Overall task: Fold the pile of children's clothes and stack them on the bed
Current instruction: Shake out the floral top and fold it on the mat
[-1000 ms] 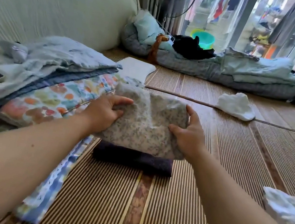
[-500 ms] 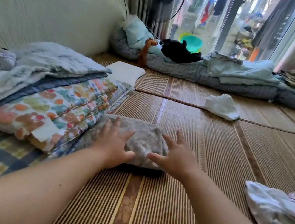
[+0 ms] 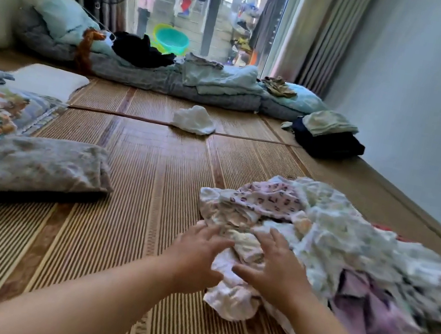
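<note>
On the mat (image 3: 136, 169), right of centre, lies the pile (image 3: 326, 244): thin, crumpled cotton pieces, light, limp, tangled, likely to drag neighbours when lifted. Left hand (image 3: 197, 260) and right hand (image 3: 277, 271) rest spread on its near edge, fingers open, nothing gripped. Best hold: pinch one garment at shoulders or waistband. One folded grey piece (image 3: 37, 164) sits at left, soft and flat.

Body: we see two forearms, bare to the near frame edge | Sleeves: none in view | Left hand (image 3: 197, 260): no ring, watch or glove | Right hand (image 3: 277, 274): likewise unadorned | Fingers: blurred, nails indistinct
</note>
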A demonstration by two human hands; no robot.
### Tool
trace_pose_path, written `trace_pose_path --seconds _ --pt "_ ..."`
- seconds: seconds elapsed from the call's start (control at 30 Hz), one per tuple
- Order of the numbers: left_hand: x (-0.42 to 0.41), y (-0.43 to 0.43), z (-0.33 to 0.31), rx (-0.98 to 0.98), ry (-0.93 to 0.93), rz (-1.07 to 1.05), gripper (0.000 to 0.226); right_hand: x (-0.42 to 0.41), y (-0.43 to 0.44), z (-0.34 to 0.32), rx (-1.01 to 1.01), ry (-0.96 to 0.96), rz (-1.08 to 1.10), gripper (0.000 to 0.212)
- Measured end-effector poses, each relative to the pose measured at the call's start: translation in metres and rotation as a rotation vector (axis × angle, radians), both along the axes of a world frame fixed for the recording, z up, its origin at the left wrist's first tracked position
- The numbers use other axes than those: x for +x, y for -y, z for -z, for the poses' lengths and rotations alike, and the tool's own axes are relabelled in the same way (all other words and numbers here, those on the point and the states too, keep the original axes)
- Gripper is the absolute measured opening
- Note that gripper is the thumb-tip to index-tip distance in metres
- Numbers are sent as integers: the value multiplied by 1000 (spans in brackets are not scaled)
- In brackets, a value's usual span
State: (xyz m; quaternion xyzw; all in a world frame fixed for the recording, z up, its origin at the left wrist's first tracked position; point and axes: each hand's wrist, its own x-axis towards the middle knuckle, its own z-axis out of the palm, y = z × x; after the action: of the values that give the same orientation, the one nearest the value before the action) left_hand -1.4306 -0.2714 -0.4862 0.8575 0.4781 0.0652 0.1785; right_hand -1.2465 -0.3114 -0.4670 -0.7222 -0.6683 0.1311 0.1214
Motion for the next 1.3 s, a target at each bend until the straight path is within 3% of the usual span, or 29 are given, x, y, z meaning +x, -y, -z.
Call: trace_pose_path --seconds 0.2,0.33,0.37,0.43,0.5,0.6,0.67,0.77,0.87,1.03,1.2,1.3 --pt "75 1 5 8 -73 88 76 81 19 9 24 30 162 82" --pt "112 -7 12 -25 -114 137 78 108 15 22 -102 66 158 82" --pt "121 -7 13 -20 -126 148 78 113 14 26 -134 78 130 76" --pt "136 -7 17 -26 -116 154 74 122 13 32 -133 106 110 43" --pt "148 -7 20 -52 -64 129 73 127 13 28 -45 35 157 19" --pt "155 -2 10 -86 150 65 70 123 14 3 121 -193 212 22" --pt "152 2 -9 -140 370 30 46 115 14 -27 215 -288 195 24" --pt "137 0 -50 -75 549 -24 4 99 14 -83 294 -349 131 28" --pt "110 -3 -102 82 596 -118 22 81 17 -140 406 -341 72 26" --pt "43 -6 -185 254 666 -242 20 53 30 -218 554 -279 -9 10" --pt "-45 -6 -238 464 533 -382 23 31 40 -267 689 -186 0 6" --pt "-91 -2 -250 454 518 -391 23 24 40 -282 709 -183 18 8"
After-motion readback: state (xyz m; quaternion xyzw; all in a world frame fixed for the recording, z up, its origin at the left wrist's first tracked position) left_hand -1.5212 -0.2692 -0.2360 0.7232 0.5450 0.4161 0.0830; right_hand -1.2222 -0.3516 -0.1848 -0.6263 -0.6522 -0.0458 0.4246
